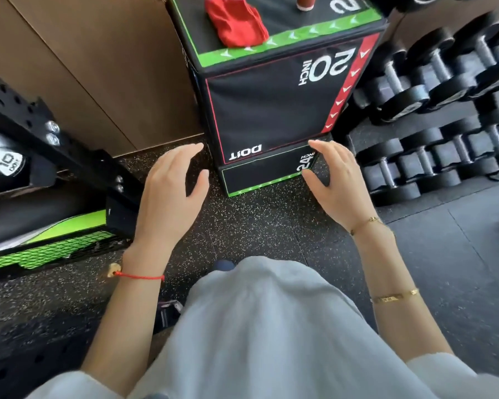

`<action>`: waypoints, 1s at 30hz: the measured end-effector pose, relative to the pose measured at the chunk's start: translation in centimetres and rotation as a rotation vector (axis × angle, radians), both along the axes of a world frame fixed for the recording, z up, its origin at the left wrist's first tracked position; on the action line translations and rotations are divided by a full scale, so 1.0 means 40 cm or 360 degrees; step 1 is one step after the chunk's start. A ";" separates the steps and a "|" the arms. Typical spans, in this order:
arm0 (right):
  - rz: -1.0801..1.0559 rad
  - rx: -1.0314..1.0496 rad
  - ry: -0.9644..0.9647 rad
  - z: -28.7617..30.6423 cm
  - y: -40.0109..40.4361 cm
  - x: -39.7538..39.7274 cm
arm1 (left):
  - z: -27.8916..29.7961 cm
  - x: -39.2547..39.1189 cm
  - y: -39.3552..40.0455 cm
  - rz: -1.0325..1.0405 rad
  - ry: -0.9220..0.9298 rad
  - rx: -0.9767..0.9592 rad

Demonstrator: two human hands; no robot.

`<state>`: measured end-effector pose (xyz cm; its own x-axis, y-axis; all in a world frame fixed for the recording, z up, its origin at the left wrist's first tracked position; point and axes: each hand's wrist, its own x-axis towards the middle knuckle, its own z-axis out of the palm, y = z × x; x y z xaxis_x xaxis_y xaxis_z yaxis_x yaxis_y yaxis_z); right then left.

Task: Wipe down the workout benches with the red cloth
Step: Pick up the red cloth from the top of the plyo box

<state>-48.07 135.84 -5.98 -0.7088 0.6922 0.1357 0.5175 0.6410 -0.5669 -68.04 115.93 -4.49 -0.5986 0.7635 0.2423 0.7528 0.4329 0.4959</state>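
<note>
The red cloth (pixel 235 21) lies crumpled on top of a black padded jump box (pixel 271 102) with green and red trim, at the top centre of the head view. The box stands on the speckled rubber floor straight ahead. My left hand (pixel 172 185) hovers at the box's lower left corner, fingers apart, holding nothing. At the lower right corner my right hand (pixel 336 180) is held the same way, empty, its fingertips close to the box's bottom edge. Neither hand touches the cloth.
A red-brown cylinder (pixel 306 2) stands on the box top behind the cloth. A dumbbell rack (pixel 444 116) fills the right side. A black steel rack (pixel 41 131) with a 10-marked ball (pixel 6 165) and a green mat (pixel 58 246) is at left. A brown wall (pixel 98 67) is behind.
</note>
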 end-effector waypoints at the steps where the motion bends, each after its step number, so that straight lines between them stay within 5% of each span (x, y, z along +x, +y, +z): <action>1: 0.0014 -0.0009 -0.0003 -0.002 0.027 -0.018 | -0.002 -0.012 0.024 0.0012 -0.0002 -0.0011; 30: 0.0093 -0.0055 -0.0068 -0.072 0.676 -0.769 | -0.089 -0.658 0.671 0.0044 -0.0057 -0.0087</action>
<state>-78.84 162.88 -8.87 -0.7528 0.6532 0.0813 0.5037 0.6512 -0.5676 -94.35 142.77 -8.05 -0.6273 0.7580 0.1788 0.7224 0.4806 0.4971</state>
